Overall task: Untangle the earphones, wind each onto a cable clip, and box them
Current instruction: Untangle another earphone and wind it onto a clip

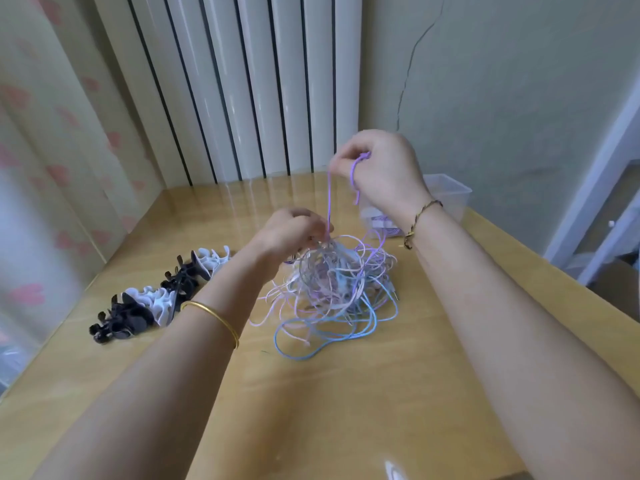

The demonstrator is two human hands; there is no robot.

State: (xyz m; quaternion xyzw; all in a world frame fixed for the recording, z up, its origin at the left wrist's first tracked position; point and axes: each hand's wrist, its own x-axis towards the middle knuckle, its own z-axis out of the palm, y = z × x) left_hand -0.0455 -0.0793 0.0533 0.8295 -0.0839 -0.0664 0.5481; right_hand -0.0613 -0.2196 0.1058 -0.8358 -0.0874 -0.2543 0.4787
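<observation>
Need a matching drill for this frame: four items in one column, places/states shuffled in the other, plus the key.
1. purple cable
2. cable clips
3. clear plastic box
4. blue cable

A. loose loops at the near edge of the tangle
B. in a row on the table, left of the tangle
C. stretched upward, gripped by the right hand
D. behind the right hand, at the far side

Pairs: 1-C, 2-B, 3-D, 4-A

The earphone tangle (pixel 332 282) is located at the middle of the table (pixel 311 393). The cable clips (pixel 162 296) are laid in a row to its left. The plastic box (pixel 446 195) is set behind it to the right, partly hidden by the right hand (pixel 377 168), which is held above the tangle.
</observation>
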